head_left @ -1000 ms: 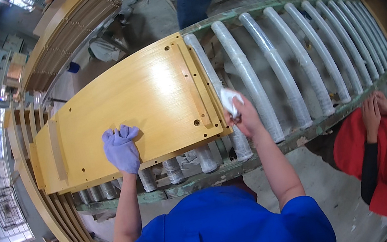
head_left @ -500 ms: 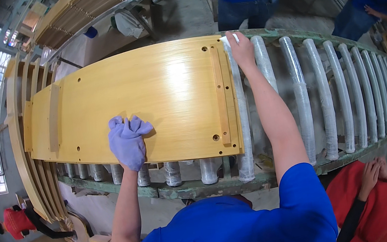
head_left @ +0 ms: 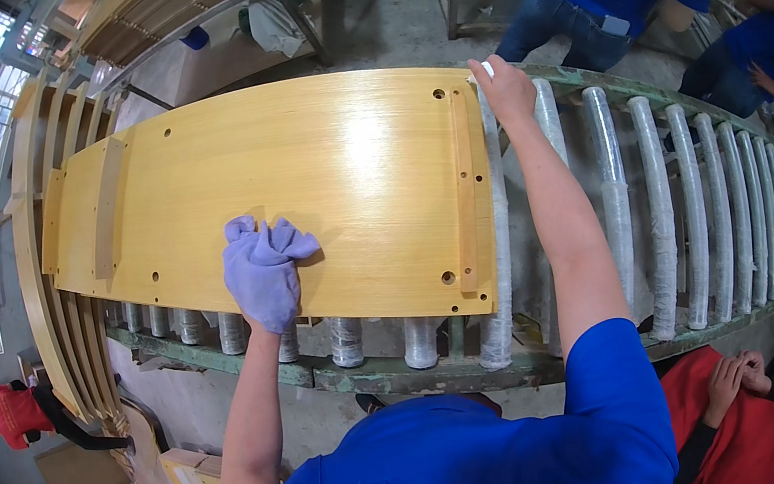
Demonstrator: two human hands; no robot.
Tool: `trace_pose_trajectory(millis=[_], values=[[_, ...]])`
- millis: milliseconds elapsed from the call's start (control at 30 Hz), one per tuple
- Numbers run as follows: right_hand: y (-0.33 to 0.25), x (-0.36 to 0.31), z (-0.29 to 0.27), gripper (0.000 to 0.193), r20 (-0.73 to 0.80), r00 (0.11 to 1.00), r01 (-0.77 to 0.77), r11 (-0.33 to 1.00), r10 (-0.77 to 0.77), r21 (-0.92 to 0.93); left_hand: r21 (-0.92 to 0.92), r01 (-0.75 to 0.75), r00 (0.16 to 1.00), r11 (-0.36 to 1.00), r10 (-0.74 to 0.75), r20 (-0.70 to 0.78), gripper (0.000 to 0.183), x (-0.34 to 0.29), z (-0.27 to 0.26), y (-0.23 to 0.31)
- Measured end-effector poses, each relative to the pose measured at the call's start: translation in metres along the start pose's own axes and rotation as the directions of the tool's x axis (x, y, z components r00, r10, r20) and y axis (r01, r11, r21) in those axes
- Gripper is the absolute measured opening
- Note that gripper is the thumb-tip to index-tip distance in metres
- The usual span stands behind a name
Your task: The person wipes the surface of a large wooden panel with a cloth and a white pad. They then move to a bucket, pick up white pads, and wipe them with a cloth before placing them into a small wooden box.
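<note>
Yellow wooden panel (head_left: 325,171) lies flat on the wrapped rollers (head_left: 608,166), just ahead of the wearer, long axis running left-right across the body, left end tilted a bit toward the wearer in this view. Right hand (head_left: 507,91) is at the far right corner, fingers curled on a small white wad (head_left: 487,71); panel extends left and nearward from it. That hand is nearer the short right end and its batten (head_left: 464,199); left hand (head_left: 263,287) is nearer the long near edge, mid-length, on the panel under a purple cloth (head_left: 271,245), maybe a loose glove. Can't tell whether left fingers are spread or closed; cloth hides them. Right fingertips and most of the wad are hidden too. Panel underside not visible; glare washes out some surface right of centre.
</note>
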State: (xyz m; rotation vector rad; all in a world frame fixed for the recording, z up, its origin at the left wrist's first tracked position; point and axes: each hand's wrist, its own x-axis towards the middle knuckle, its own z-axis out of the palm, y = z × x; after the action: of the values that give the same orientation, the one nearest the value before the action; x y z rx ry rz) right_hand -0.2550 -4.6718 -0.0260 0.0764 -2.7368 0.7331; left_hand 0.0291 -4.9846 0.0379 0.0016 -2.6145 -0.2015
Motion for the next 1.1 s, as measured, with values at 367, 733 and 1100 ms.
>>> trace_pose_trajectory(millis=[367, 733, 1100], values=[[-0.003, -0.012, -0.007, 0.044, 0.003, 1.000, 0.024, 0.998, -0.024, -0.055, 0.014, -0.022, 1.000, 1.000, 0.022, -0.021, 0.042, -0.005, 0.000, -0.003], [-0.011, -0.094, -0.038, 0.040, 0.012, 0.997, 0.073, 0.997, -0.073, 0.034, 0.005, -0.058, 0.997, 0.998, 0.059, -0.044, 0.038, -0.003, -0.006, 0.000], [-0.008, -0.146, -0.059, 0.038, 0.034, 0.998, 0.057, 0.998, -0.058, 0.039, 0.000, -0.108, 0.990, 0.994, 0.107, -0.095, 0.022, -0.001, -0.006, -0.002]])
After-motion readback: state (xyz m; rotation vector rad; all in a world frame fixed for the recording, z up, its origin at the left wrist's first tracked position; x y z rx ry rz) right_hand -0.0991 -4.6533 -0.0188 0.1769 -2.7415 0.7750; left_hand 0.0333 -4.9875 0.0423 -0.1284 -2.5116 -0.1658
